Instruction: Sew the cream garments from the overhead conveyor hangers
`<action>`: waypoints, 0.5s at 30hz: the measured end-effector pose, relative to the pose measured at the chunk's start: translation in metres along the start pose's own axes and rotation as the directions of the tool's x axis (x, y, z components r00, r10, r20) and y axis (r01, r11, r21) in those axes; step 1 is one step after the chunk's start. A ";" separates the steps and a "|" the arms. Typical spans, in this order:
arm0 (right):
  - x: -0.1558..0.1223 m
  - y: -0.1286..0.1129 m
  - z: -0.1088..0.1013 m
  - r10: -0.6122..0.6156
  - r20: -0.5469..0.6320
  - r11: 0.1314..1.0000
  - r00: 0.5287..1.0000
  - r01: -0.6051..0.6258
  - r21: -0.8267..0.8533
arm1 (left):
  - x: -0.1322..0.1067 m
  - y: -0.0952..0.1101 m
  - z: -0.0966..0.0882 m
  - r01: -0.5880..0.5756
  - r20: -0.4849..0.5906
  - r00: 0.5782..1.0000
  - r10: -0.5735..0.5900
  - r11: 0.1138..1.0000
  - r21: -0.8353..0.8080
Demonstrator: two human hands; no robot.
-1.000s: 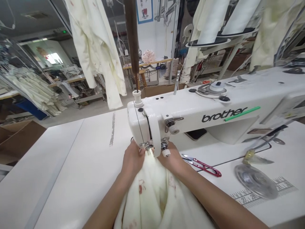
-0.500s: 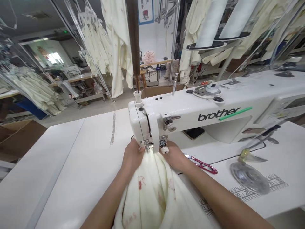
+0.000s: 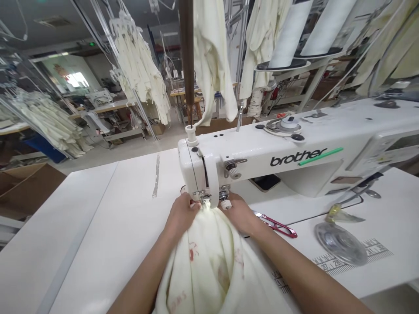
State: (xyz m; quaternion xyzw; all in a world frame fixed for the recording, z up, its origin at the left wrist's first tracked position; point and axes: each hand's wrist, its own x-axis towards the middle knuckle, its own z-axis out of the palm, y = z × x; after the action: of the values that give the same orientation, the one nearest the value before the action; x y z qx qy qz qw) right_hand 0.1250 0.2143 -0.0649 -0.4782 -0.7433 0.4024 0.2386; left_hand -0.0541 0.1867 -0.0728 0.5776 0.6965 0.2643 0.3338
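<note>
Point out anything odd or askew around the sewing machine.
A green strip slants partly over the brother lettering, jutting past its end; a ragged grey streak, perhaps wear, mars the white tabletop beside the machine.

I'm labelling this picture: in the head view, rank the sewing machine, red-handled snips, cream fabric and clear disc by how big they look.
Largest to smallest:
sewing machine
cream fabric
clear disc
red-handled snips

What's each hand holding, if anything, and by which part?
The left hand appears to pinch the cream fabric at its gathered far end. For the right hand, the grip can't be told: its fingertips are hidden behind the sewing machine.
</note>
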 end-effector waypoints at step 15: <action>-0.006 -0.025 -0.002 0.152 0.033 0.938 0.988 -0.133 -0.320 | 0.002 -0.014 0.006 -0.071 0.062 0.996 0.066 0.995 0.074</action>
State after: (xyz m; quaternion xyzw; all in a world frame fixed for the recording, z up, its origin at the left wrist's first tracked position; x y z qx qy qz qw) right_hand 0.1159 0.2036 -0.0427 -0.5512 -0.7682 0.3076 0.1074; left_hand -0.0586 0.1860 -0.0873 0.6211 0.6757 0.2314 0.3229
